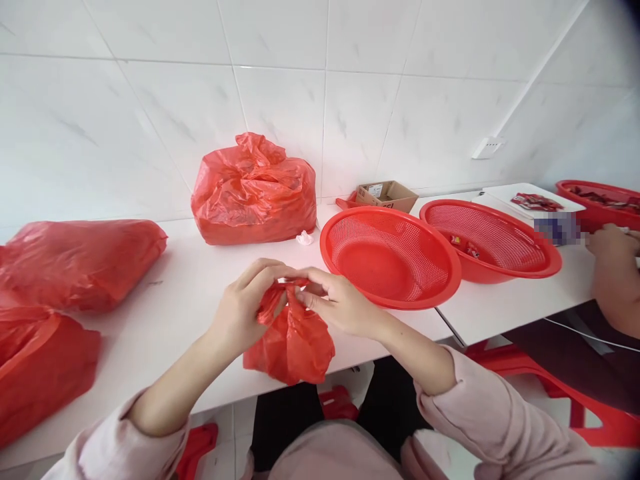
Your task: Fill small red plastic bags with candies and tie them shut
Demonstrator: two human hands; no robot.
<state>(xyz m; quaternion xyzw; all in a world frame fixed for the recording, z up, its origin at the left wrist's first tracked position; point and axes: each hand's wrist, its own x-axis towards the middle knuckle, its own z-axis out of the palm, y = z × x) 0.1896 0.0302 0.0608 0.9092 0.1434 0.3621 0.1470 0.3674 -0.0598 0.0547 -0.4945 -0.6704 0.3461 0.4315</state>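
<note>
the fingers of the left hand (245, 293) are clamped on the gathered top of a small red plastic bag (300, 350), and the fingers of the right hand (345, 303) pinch its twisted neck. the two hands meet at the fingertips above the bag, whose body hangs just below the fingers at the near edge of the white worktop (185, 293). beyond the fingers stands a big knotted red bag (255, 207), with a crumpled pale tissue (305, 238) beside it. well to the left of the fingers lie a flat red bag (85, 263) and a nearer red bag (45, 367). right of the fingers sits a red basket (385, 260), with a second basket (490, 230) holding small packets past it and an open cardboard box (390, 197) behind. farthest right of the fingers is another person's forearm (617, 283).
</note>
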